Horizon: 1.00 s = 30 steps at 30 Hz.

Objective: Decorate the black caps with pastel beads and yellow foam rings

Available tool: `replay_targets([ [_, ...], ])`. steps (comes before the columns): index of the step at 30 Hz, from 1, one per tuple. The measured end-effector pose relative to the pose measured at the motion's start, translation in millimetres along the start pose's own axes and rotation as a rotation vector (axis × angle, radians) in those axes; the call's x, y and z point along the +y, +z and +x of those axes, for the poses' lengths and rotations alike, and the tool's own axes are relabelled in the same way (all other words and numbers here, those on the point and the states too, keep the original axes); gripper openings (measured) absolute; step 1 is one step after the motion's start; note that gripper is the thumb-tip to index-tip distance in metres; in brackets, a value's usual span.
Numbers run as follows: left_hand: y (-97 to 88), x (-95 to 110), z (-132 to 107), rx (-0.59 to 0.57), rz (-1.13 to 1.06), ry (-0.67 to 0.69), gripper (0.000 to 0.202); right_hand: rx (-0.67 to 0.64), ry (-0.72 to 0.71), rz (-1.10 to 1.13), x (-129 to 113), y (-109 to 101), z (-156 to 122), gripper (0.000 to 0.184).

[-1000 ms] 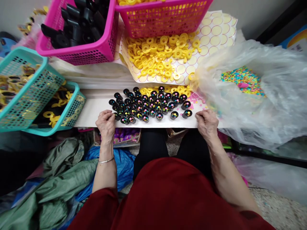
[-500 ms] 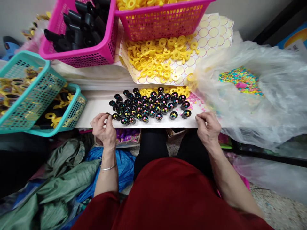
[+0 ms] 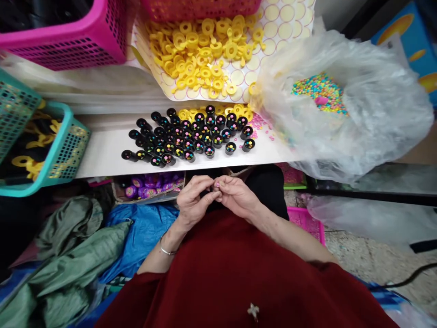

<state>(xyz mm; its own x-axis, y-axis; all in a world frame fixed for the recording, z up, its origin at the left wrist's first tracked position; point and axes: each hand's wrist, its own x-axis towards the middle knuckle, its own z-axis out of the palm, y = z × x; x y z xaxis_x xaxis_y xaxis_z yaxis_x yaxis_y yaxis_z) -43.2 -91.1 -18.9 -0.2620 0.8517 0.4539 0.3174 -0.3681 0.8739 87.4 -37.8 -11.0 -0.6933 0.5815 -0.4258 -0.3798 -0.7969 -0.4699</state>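
My left hand (image 3: 195,196) and my right hand (image 3: 235,197) meet over my lap, just below the white shelf edge (image 3: 102,165). Both are closed, fingertips pinched together around a small pink candy bead (image 3: 216,184). On the shelf above them stands a cluster of small black cups (image 3: 191,139), most holding coloured beads. One black cup (image 3: 127,155) lies at the cluster's left end. A clear plastic bag (image 3: 344,114) at the right holds a heap of coloured candy beads (image 3: 319,93).
Yellow plastic rings (image 3: 201,59) lie heaped on a sticker sheet behind the cups. A pink basket (image 3: 68,41) sits at the back left, teal baskets (image 3: 51,150) with yellow-black parts at the left. Green and blue cloth (image 3: 85,255) fills the floor at left.
Both hands left the shelf edge and came together over my lap, pinching a small bead. The view tilted down and shifted right.
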Motion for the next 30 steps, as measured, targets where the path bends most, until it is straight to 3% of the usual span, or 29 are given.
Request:
replay_targets([
  [6,4.7,-5,-1,-0.019,-0.099,-0.164,0.023,-0.002,0.069,0.097,8,-5,-1,0.021],
  [11,13.2,-5,-10,0.071,-0.093,-0.189,0.023,0.032,0.100,0.116,15,-6,1,0.024],
  [14,5.5,-4,-8,0.141,-0.048,-0.206,0.018,0.084,0.136,0.029,16,-5,4,0.028],
  [17,-25.3,-7,7,0.348,0.076,-0.231,0.012,0.133,0.163,-0.072,13,-7,5,0.033],
  [20,-74.5,-15,30,0.651,0.075,-0.334,0.016,0.172,0.159,-0.105,9,-18,4,0.032],
  [22,-107.2,-22,42,0.741,-0.015,-0.376,0.020,0.207,0.154,-0.104,6,-27,4,0.032],
  [24,-131.8,-28,49,0.753,-0.044,-0.433,0.021,0.247,0.151,-0.101,6,-36,4,0.032],
  [26,-144.8,-32,50,0.714,-0.086,-0.523,0.021,0.276,0.152,-0.097,7,-42,5,0.032],
  [30,-143.8,-34,42,0.605,-0.234,-0.719,0.021,0.276,0.163,-0.099,11,-47,7,0.032],
])
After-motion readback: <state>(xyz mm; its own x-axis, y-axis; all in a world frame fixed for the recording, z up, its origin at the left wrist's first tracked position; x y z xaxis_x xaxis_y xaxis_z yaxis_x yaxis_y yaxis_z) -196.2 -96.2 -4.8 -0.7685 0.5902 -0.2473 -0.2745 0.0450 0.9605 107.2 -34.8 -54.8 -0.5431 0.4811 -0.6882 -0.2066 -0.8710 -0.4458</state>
